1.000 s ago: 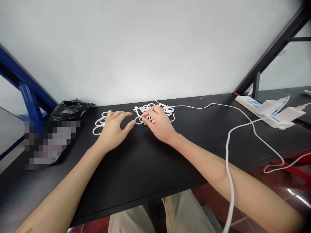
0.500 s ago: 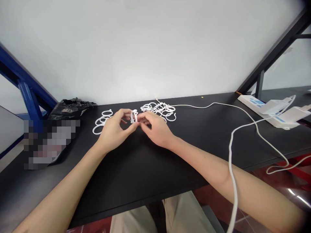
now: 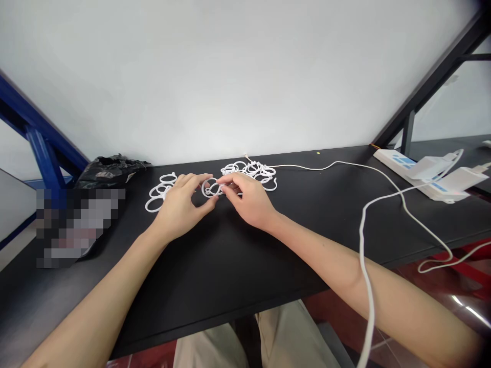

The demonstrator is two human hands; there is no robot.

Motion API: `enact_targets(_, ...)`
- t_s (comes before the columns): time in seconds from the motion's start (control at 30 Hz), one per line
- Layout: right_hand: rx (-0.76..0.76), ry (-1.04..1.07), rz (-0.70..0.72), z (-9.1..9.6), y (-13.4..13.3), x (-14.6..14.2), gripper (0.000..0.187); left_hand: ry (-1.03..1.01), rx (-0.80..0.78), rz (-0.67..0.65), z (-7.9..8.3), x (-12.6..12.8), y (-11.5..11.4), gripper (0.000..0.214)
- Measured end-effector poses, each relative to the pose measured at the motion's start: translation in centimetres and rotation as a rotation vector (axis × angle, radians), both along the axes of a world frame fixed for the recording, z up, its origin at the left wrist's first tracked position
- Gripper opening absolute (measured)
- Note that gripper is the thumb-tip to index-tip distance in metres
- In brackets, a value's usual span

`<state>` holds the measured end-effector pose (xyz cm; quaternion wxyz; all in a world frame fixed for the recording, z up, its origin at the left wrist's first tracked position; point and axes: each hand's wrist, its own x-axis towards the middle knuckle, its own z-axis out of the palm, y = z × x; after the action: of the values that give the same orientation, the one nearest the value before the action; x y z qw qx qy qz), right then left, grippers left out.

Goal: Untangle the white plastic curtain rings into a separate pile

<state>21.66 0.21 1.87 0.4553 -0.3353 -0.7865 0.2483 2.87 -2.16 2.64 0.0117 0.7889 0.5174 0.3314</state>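
Note:
Between my two hands is a pair of white plastic rings (image 3: 204, 191), linked or overlapping, with small balls at their ends. My left hand (image 3: 178, 207) curves around their left side, its index finger at the far edge and its thumb at the near edge. The fingers of my right hand (image 3: 249, 199) pinch the right side and partly cover it. Several similar rings (image 3: 154, 205) lie in a short row beyond my left hand, partly behind it. Another tangled heap of white rings (image 3: 269, 171) lies behind my right hand.
A black plastic bag (image 3: 111, 171) and a blurred-out object (image 3: 82, 225) rest at the left of the black table (image 3: 215, 281). At right stands a white power strip (image 3: 418, 176) with plugged-in adapters. A white cable (image 3: 362, 235) crosses over my right forearm.
The rings between my hands have turned from edge-on to a flatter, face-up view, and their round outlines now show. My left fingers and thumb have spread slightly; both hands stay in place.

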Motion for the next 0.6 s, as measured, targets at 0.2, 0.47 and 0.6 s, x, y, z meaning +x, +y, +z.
enact_targets(0.2,-0.008,-0.021,0.015,0.63,0.14,0.42,0.014,-0.005,-0.018,-0.001,0.15,0.19,-0.08,0.042)
enact_targets(0.47,0.028,-0.053,0.048,0.92,0.41,0.68,0.013,-0.066,-0.106,-0.04,-0.39,-0.28,0.34,0.038)
enact_targets(0.6,0.025,-0.05,0.084,0.75,0.37,0.58,0.015,0.009,-0.07,-0.046,-0.57,-0.24,0.31,0.038)
